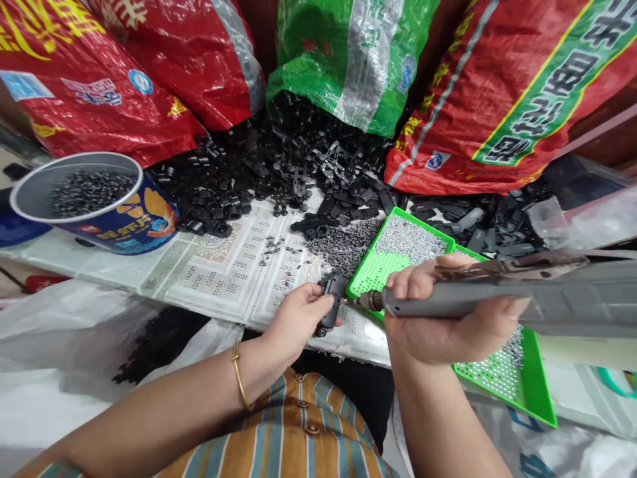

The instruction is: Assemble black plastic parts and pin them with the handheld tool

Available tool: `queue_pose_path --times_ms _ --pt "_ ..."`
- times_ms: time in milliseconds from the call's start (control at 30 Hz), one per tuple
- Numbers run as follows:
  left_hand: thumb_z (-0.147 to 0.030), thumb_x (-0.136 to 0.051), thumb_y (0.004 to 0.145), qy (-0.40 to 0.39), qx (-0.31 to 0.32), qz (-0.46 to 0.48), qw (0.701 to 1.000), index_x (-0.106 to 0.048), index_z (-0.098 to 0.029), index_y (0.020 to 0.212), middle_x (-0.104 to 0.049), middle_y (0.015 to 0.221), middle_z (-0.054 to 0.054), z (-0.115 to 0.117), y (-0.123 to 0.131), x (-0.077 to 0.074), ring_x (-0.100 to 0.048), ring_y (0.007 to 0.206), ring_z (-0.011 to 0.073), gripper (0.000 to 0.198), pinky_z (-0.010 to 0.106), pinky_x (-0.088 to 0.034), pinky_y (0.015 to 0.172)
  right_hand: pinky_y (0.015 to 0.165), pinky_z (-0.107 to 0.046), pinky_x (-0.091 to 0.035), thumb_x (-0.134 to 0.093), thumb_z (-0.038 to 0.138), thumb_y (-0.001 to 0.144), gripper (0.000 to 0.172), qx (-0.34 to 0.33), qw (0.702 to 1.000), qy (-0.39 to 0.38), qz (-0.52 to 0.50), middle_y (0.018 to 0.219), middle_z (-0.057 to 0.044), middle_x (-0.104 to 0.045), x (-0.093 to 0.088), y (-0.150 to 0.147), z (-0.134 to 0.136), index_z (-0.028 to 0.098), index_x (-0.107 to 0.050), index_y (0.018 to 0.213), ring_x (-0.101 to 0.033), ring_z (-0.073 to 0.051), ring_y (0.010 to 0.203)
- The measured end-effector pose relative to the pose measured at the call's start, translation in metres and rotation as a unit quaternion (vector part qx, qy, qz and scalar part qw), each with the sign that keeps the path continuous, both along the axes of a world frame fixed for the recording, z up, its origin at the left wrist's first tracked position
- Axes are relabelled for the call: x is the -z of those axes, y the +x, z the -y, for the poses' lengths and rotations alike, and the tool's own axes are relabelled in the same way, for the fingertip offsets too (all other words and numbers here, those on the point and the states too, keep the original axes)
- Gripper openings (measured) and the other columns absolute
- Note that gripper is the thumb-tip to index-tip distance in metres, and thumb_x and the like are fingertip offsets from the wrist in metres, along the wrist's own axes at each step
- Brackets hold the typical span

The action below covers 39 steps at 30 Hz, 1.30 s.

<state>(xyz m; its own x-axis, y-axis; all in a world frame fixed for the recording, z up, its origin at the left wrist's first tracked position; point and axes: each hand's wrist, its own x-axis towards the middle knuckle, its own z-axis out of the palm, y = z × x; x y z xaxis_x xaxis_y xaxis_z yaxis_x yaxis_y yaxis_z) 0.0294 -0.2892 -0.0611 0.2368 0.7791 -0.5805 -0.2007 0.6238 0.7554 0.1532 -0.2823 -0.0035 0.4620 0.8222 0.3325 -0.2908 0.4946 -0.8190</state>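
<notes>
My left hand is closed round a small black plastic part, held upright at the table's near edge. My right hand grips a grey powered screwdriver that lies level and points left. Its metal tip touches the side of the black part. Just behind the tip lies a green perforated tray strewn with small silver screws.
A heap of black plastic parts covers the back of the table on printed paper. A blue-and-orange tub of dark small pieces lies tilted at the left. Red and green woven sacks line the back. White plastic bags lie below.
</notes>
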Motion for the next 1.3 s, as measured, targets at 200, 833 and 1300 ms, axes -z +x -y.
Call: queue_pose_path --times_ms 200,833,1300 --pt "-0.026 -0.058 0.070 -0.003 -0.011 0.011 1.000 -0.047 -0.017 0.071 -0.054 0.055 -0.004 0.001 -0.001 0.006 -0.061 0.052 0.0121 0.014 0.018 -0.038 0.045 0.039 -0.026 -0.032 -0.050 0.053 0.074 0.034 0.007 1.000 -0.003 0.009 0.043 0.006 -0.045 0.009 -0.007 -0.005 0.020 -0.056 0.076 -0.042 -0.012 0.035" --pt "-0.029 -0.059 0.068 0.044 -0.033 -0.007 0.998 -0.050 -0.017 0.071 -0.055 0.054 -0.004 0.006 0.004 0.013 -0.056 0.048 0.0107 0.016 0.021 -0.037 0.048 0.038 -0.026 -0.036 -0.057 0.045 0.071 0.026 -0.109 0.993 0.016 0.050 0.045 0.005 -0.047 0.020 -0.012 -0.002 0.020 -0.054 0.068 -0.044 -0.011 0.038" --pt "-0.032 -0.062 0.067 0.025 -0.018 0.022 0.999 -0.052 -0.016 0.076 -0.059 0.055 -0.002 0.006 -0.001 0.017 -0.056 0.048 0.0111 0.020 0.021 -0.036 0.048 0.041 -0.026 -0.037 -0.058 0.048 0.071 0.030 -0.117 0.990 0.023 0.077 0.046 0.005 -0.048 0.022 -0.018 0.004 0.019 -0.059 0.077 -0.045 -0.012 0.040"
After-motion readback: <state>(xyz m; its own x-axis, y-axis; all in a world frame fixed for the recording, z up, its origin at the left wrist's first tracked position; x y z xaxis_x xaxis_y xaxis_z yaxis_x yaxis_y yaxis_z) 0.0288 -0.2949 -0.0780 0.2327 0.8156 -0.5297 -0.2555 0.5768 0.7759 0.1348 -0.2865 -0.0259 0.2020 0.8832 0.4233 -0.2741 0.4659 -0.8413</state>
